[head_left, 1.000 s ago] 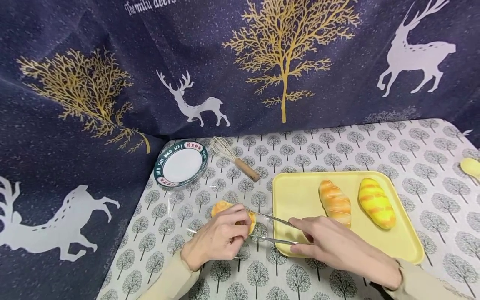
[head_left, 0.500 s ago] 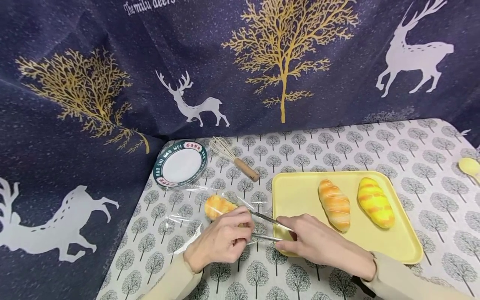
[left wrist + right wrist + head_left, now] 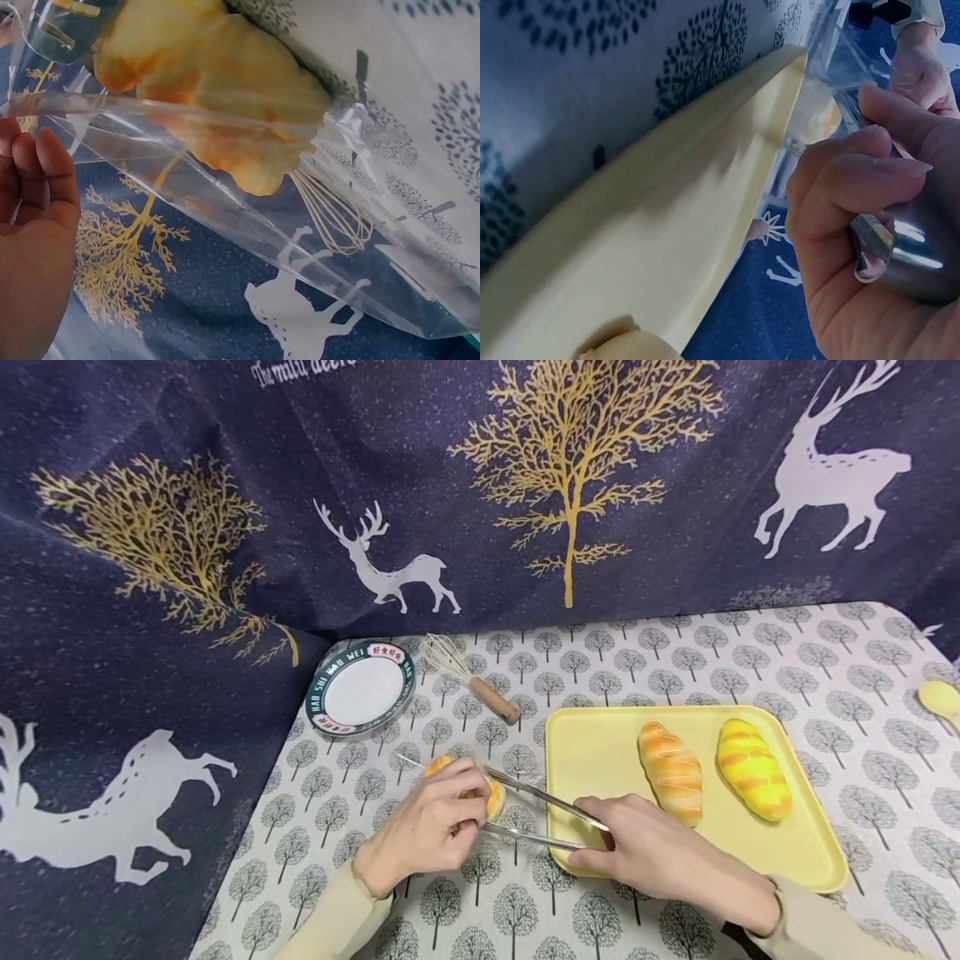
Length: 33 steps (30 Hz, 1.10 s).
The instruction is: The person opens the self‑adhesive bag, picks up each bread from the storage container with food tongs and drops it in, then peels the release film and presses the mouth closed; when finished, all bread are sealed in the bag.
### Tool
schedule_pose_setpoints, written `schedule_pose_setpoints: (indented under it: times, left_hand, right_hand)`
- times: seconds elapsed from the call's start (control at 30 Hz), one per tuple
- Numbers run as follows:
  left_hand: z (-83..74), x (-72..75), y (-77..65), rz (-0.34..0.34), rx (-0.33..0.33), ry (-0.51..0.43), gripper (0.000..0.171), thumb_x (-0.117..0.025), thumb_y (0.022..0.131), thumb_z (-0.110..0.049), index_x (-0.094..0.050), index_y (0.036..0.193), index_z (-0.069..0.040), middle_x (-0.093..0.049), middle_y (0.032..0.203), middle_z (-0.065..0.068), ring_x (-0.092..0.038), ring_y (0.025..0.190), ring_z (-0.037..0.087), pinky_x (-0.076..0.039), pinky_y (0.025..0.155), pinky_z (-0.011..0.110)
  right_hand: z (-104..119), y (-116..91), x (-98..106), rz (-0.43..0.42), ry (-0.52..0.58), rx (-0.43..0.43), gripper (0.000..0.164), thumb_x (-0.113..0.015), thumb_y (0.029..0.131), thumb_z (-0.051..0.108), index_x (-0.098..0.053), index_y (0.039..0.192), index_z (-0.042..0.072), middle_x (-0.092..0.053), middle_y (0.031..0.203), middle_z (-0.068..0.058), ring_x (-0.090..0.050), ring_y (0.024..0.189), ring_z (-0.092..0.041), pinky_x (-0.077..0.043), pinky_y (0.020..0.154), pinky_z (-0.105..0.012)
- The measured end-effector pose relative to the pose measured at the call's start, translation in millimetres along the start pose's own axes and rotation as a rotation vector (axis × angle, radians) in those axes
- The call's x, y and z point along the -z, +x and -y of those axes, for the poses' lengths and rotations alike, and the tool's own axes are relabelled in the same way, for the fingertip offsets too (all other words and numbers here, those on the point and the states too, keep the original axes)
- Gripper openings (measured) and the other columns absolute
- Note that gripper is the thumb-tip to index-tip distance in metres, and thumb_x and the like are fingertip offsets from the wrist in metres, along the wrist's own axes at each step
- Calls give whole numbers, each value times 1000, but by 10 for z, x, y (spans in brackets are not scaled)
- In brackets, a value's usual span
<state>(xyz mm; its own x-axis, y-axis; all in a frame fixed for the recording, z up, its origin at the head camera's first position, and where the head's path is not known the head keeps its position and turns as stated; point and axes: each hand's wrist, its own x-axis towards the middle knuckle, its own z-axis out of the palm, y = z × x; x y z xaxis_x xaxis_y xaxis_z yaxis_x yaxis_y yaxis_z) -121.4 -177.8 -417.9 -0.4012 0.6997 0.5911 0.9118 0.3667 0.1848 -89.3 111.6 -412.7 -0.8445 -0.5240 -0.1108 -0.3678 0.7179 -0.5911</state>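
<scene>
Over the left half of the table, my left hand (image 3: pixel 431 822) pinches the edge of a clear plastic bag (image 3: pixel 217 187). A golden-brown bread roll (image 3: pixel 217 82) sits inside the bag; in the head view my left hand hides much of this bread. My right hand (image 3: pixel 645 847) grips metal tongs (image 3: pixel 540 791) over the near left corner of the yellow tray (image 3: pixel 592 727). The arms of the tongs stand apart and point left toward the bread, their tips hidden behind my left hand. In the right wrist view the fingers curl round the tongs' end (image 3: pixel 874 247).
On the tray lie an orange-brown bread (image 3: pixel 670 774) and a yellow striped bread (image 3: pixel 753 770). A green-rimmed plate (image 3: pixel 363 689) and a whisk (image 3: pixel 491 697) lie farther back on the left. At the far right edge is a yellow spoon (image 3: pixel 939 697).
My right hand with the tongs went left, then came back right. The bread showed farther left half a second ago and now shows nearer my left hand, which has shifted slightly left.
</scene>
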Motion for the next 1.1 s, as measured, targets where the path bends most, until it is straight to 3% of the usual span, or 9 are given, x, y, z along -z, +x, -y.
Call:
schedule_pose_setpoints:
  times: [0.17, 0.33, 0.5, 0.6, 0.77, 1.1]
  left_hand:
    - [-5, 2, 7, 15, 8, -2, 22, -53, 61, 3, -57, 64, -19, -62, 83, -5, -54, 86, 7, -49, 87, 19]
    - [-19, -10, 8, 29, 15, -15, 24, -51, 60, 3, -55, 63, -20, -58, 82, -7, -48, 82, 5, -44, 76, 11]
    - [-24, -23, 11, 26, 8, -19, 23, -51, 61, 4, -55, 63, -19, -60, 83, -5, -58, 92, 8, -51, 92, 17]
    - [-20, -29, 15, 21, 1, -18, 22, -52, 61, 4, -56, 63, -17, -61, 83, -5, -58, 92, 9, -52, 91, 18]
    - [0, -34, 24, 14, 1, 2, 22, -51, 60, 4, -56, 62, -17, -59, 80, -6, -50, 81, 7, -46, 77, 16]
    - [-5, -11, 41, 34, 36, 25, 22, -50, 59, 2, -54, 61, -20, -56, 78, -8, -47, 78, 7, -42, 74, 16]
  right_hand:
    - [-1, -4, -6, -15, 24, 65, 22, -71, 88, 46, -55, 86, 31, -41, 59, 16, -34, 51, 4, -31, 44, -18]
    - [12, 22, 3, -54, 35, 87, 27, -70, 90, 44, -67, 105, 22, -41, 58, 16, -32, 49, 4, -32, 42, -18]
    - [8, 42, -4, -14, 40, 51, 21, -72, 88, 44, -63, 95, 26, -42, 58, 15, -32, 48, 3, -33, 41, -19]
    - [3, 29, -7, 4, 32, 4, 24, -74, 86, 46, -60, 93, 28, -43, 58, 15, -35, 49, 2, -33, 42, -20]
    - [-13, -81, 40, -33, 3, -12, 32, -74, 83, 50, -63, 98, 24, -40, 58, 15, -34, 51, 2, -31, 45, -20]
    - [-111, -429, 86, -91, 27, 7, 34, -73, 85, 50, -64, 109, 27, -40, 60, 19, -34, 52, 6, -33, 46, -17]
